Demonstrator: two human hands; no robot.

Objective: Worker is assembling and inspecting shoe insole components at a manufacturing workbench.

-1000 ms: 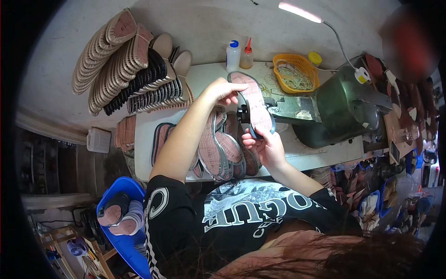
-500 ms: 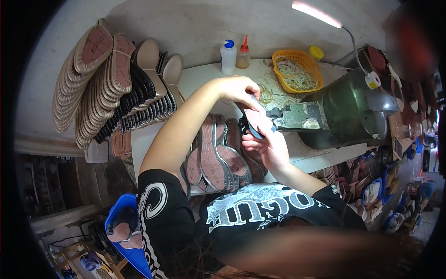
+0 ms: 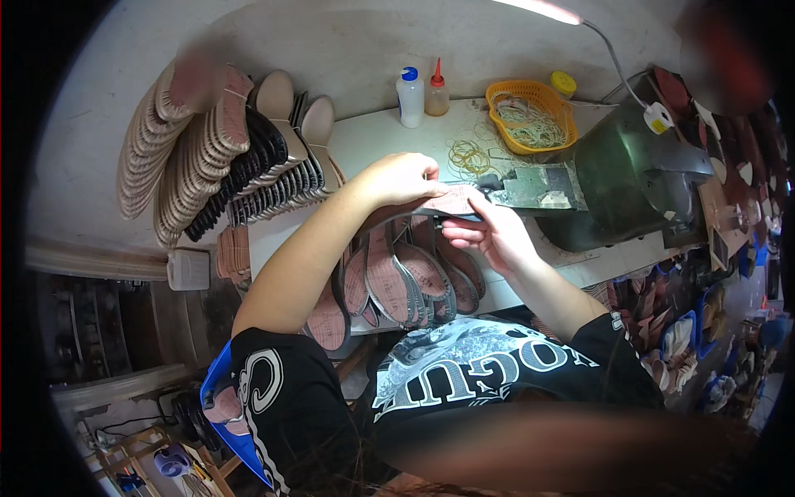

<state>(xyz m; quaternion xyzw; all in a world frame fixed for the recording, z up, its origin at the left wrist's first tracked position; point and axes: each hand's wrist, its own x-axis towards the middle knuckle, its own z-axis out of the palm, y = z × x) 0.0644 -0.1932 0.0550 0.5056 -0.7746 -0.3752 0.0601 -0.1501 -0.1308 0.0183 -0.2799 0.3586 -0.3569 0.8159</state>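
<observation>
A pink insole [image 3: 452,200] with a dark edge is held between both my hands at the tip of the green machine's arm [image 3: 538,189]. My left hand [image 3: 404,179] grips its left part from above with curled fingers. On its right end, my right hand [image 3: 500,232] presses a thumb on top, fingers bent underneath. The insole lies roughly crosswise, and whether it touches the machine tip I cannot tell. Just below my hands, a loose pile of similar insoles [image 3: 387,286] with dark, notched edges covers the near part of the table.
Bundled insole stacks [image 3: 195,149] stand at the left. A white bottle [image 3: 409,98], a red-tipped bottle [image 3: 437,95] and a yellow basket [image 3: 565,137] of rubber bands sit at the back. The green machine body [image 3: 617,190] fills the right, under a lamp [image 3: 542,10].
The insole has turned from steeply tilted to nearly crosswise. My left hand has moved a little down and left, and my right hand slightly right. The whole view has shifted somewhat.
</observation>
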